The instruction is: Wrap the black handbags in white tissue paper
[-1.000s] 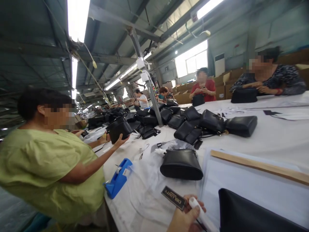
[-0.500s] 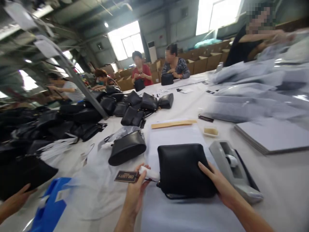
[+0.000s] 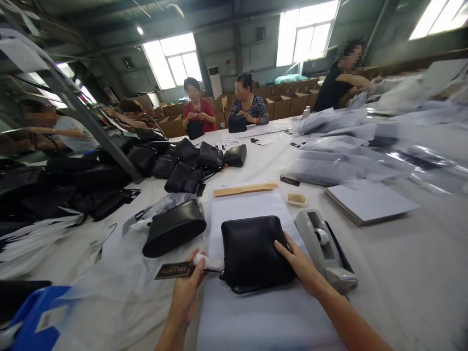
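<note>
A black handbag (image 3: 254, 253) lies over a stack of white sheets (image 3: 248, 202) in front of me. My right hand (image 3: 292, 256) grips its right edge, thumb on top and the other fingers partly hidden. To the left, my left hand (image 3: 190, 282) is closed around a white-wrapped piece (image 3: 210, 262) that reaches to the bag's lower left corner; what is inside the wrapping is hidden. A dark hang tag (image 3: 173, 269) with gold lettering sticks out beside that hand. Another black bag (image 3: 175, 229) rests on its side just beyond, on crumpled translucent wrapping (image 3: 109, 287).
A grey tape dispenser (image 3: 323, 248) stands right of the sheets, near a small dish (image 3: 296, 198) and stacked grey boards (image 3: 369, 202). Translucent bags (image 3: 329, 163) pile up farther right. Many black bags (image 3: 91, 185) heap at left, by a metal post (image 3: 95, 122). A blue object (image 3: 40, 312) is lower left. Co-workers sit opposite.
My view has turned right, so the scene sits farther left. Another person's hand at the left edge is out of view. Both my hands keep their holds on the bag and the white-wrapped piece.
</note>
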`<state>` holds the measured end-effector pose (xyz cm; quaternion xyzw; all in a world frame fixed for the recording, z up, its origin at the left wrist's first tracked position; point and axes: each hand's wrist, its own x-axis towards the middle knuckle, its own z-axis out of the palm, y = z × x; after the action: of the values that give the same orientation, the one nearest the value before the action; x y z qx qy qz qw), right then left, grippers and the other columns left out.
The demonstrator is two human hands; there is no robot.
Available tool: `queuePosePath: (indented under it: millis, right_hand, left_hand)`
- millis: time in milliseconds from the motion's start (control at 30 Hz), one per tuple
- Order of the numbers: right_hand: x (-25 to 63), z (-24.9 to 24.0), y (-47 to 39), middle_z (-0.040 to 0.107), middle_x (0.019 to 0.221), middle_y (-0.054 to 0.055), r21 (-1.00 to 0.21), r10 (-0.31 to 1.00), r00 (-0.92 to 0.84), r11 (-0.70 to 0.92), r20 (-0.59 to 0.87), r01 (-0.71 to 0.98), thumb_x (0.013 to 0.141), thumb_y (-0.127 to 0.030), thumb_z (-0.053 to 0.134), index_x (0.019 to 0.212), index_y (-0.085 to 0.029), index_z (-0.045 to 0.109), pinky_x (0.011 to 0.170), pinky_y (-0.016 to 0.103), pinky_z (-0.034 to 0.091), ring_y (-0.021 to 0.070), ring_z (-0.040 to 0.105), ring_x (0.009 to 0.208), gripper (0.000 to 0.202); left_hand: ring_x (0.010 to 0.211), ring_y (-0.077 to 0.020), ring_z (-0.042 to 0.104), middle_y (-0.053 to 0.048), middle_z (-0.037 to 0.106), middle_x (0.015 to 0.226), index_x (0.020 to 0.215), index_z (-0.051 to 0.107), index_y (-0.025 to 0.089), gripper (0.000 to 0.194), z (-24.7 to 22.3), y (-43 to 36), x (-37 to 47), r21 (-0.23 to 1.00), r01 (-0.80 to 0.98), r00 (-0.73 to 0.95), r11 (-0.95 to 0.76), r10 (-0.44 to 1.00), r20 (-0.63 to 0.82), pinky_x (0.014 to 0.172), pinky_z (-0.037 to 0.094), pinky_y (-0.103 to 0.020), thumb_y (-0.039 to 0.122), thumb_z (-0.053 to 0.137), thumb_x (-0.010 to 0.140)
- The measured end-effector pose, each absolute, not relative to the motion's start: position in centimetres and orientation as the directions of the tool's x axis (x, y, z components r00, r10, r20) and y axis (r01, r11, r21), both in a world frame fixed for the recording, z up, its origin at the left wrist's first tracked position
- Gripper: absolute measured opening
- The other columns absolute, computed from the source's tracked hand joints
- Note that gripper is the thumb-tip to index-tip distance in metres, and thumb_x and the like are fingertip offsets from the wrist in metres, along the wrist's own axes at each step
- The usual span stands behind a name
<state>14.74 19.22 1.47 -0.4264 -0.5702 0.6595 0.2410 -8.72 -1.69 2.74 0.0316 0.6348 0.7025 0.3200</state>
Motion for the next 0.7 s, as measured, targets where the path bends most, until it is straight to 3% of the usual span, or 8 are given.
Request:
queuePosePath:
  millis: [67, 167, 233, 300, 400, 500, 600, 700]
  right_hand:
    - [14.8, 1.5, 19.4, 0.050, 0.147, 0.006, -0.939, 0.826, -0.487, -0.136, -0.283, 0.315, 0.084, -0.063, 0.058, 0.151, -0.027, 0.034, 0.118, 0.042, 0.030, 0.0253, 0.044, 0.137, 0.079]
    - [15.4, 1.8, 19.3, 0.063, 0.131, 0.011, -0.858, 0.839, -0.460, -0.015, -0.290, 0.514, 0.085, -0.060, 0.055, 0.154, -0.025, 0.026, 0.105, 0.048, 0.045, 0.0299, 0.064, 0.114, 0.083]
    - [16.2, 2.2, 18.8, 0.063, 0.131, 0.011, -0.813, 0.860, -0.466, 0.115, -0.206, 0.571, 0.086, -0.054, 0.056, 0.154, -0.027, 0.026, 0.096, 0.048, 0.052, 0.0298, 0.068, 0.104, 0.079]
    - [17.4, 2.9, 18.0, 0.059, 0.137, 0.008, -0.765, 0.870, -0.492, 0.291, -0.039, 0.575, 0.088, -0.048, 0.056, 0.150, -0.029, 0.036, 0.096, 0.048, 0.053, 0.0300, 0.065, 0.110, 0.068]
    - [19.4, 4.2, 16.6, 0.060, 0.136, 0.003, -0.670, 0.828, -0.517, 0.513, 0.219, 0.537, 0.092, -0.041, 0.053, 0.134, -0.031, 0.057, 0.105, 0.046, 0.048, 0.0277, 0.059, 0.122, 0.043]
    - [22.0, 5.5, 16.1, 0.063, 0.132, 0.001, -0.566, 0.785, -0.484, 0.617, 0.387, 0.547, 0.096, -0.036, 0.049, 0.121, -0.031, 0.067, 0.112, 0.043, 0.042, 0.0249, 0.054, 0.127, 0.031]
    - [25.0, 5.9, 16.4, 0.059, 0.137, 0.005, -0.443, 0.778, -0.415, 0.616, 0.472, 0.652, 0.097, -0.035, 0.048, 0.123, -0.027, 0.066, 0.116, 0.047, 0.037, 0.0267, 0.044, 0.136, 0.033]
    - [28.0, 5.1, 17.0, 0.049, 0.147, 0.008, -0.321, 0.786, -0.389, 0.571, 0.482, 0.756, 0.096, -0.038, 0.049, 0.128, -0.023, 0.063, 0.118, 0.052, 0.030, 0.0304, 0.031, 0.144, 0.038]
  left_hand:
    - [0.122, -0.0239, 0.059, -0.009, 0.062, 0.132, 0.131, 0.054, 0.024, 0.049, 2.6, -2.8, -9.4, 0.907, -0.422, -0.824, -0.001, 0.417, -0.383, 0.102, 0.052, -0.040, 0.015, 0.069, 0.085]
    - [0.132, -0.0257, 0.050, -0.011, 0.051, 0.144, 0.144, 0.039, 0.025, 0.065, 3.2, -5.0, -10.3, 0.951, -0.304, -0.932, -0.048, 0.221, -0.287, 0.110, 0.043, -0.047, 0.019, 0.068, 0.086]
    - [0.139, -0.0266, 0.042, -0.012, 0.043, 0.151, 0.150, 0.030, 0.026, 0.078, 4.3, -6.4, -10.2, 0.997, -0.068, -0.994, 0.035, 0.086, -0.070, 0.114, 0.036, -0.049, 0.027, 0.071, 0.083]
    - [0.141, -0.0272, 0.038, -0.008, 0.041, 0.153, 0.147, 0.036, 0.029, 0.074, 5.8, -6.9, -9.2, 0.940, 0.219, -0.976, 0.263, 0.074, 0.206, 0.117, 0.031, -0.048, 0.033, 0.071, 0.083]
    - [0.134, -0.0269, 0.048, -0.003, 0.055, 0.142, 0.133, 0.055, 0.032, 0.044, 7.3, -5.6, -6.9, 0.714, 0.566, -0.816, 0.413, 0.406, 0.411, 0.116, 0.033, -0.045, 0.038, 0.061, 0.090]
    - [0.134, -0.0262, 0.047, -0.002, 0.055, 0.143, 0.133, 0.057, 0.033, 0.040, 6.9, -2.3, -4.6, 0.582, 0.789, -0.495, 0.200, 0.767, 0.409, 0.116, 0.034, -0.043, 0.038, 0.056, 0.093]
    - [0.145, -0.0303, 0.031, -0.006, 0.039, 0.155, 0.143, 0.047, 0.029, 0.053, 5.2, 1.5, -3.2, 0.455, 0.888, -0.240, 0.061, 0.906, 0.347, 0.118, 0.027, -0.051, 0.042, 0.058, 0.092]
    - [0.148, -0.0353, 0.019, -0.010, 0.026, 0.160, 0.148, 0.039, 0.026, 0.065, 3.7, 4.2, -2.5, 0.343, 0.938, -0.148, 0.044, 0.947, 0.284, 0.115, 0.025, -0.060, 0.046, 0.060, 0.089]
